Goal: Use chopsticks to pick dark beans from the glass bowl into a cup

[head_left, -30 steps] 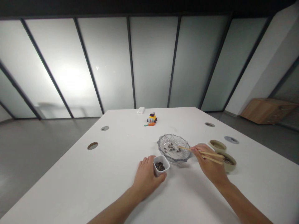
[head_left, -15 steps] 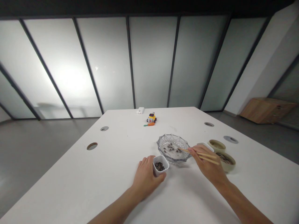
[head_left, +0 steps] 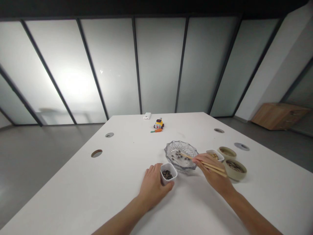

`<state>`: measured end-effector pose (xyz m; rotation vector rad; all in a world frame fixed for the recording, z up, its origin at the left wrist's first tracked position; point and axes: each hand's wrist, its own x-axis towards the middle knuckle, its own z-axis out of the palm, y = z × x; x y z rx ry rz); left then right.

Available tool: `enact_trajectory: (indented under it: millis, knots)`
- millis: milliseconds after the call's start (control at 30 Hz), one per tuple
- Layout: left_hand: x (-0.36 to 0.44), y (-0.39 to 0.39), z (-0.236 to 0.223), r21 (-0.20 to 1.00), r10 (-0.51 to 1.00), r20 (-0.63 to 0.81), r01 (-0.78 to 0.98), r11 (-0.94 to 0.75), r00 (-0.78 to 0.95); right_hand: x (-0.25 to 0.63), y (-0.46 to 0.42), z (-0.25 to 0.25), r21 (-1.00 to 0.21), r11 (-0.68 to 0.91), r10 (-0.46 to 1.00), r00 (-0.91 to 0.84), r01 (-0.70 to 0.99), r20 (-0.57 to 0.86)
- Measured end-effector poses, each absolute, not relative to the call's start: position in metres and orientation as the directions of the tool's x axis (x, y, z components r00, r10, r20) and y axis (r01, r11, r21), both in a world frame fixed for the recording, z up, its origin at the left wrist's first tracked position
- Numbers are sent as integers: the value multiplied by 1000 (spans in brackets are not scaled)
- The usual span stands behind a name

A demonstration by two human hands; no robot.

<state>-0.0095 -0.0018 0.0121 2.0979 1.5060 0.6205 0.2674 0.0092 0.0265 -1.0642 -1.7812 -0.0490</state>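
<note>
My left hand (head_left: 156,181) is closed round a small white square cup (head_left: 173,172) that stands on the table. Dark seeds (head_left: 167,175) fill its bottom. Wooden chopsticks (head_left: 212,167) are gripped in my right hand (head_left: 212,173), which hangs over the right rim of a clear glass bowl (head_left: 182,167). Inside that bowl lie several dark seeds (head_left: 177,155), and the chopstick tips are among them. Whether a seed is pinched between the tips is too small to tell.
Right of my right hand are a white dish (head_left: 221,157) of yellowish pieces, a green bowl (head_left: 227,151) and another green bowl (head_left: 236,174) holding long dark seeds. Farther back on the white table (head_left: 117,179) sit a toy car (head_left: 158,124), a toy carrot (head_left: 156,130) and a white box (head_left: 147,116).
My right hand has shifted left, bringing the chopstick tips from the bowl's right side nearer its middle. More of the white dish shows. My left hand and the cup stay in place.
</note>
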Motion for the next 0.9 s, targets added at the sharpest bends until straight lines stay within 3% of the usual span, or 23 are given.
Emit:
enact_trajectory:
  millis: [733, 900]
  knots:
    - [-9, -2, 13, 611, 953, 82, 740, -280, 293, 265, 8, 31, -335, 636, 570, -130, 695, 811]
    - [-9, -2, 13, 613, 953, 81, 739, -278, 292, 267, 8, 34, -346, 602, 559, -71, 720, 826]
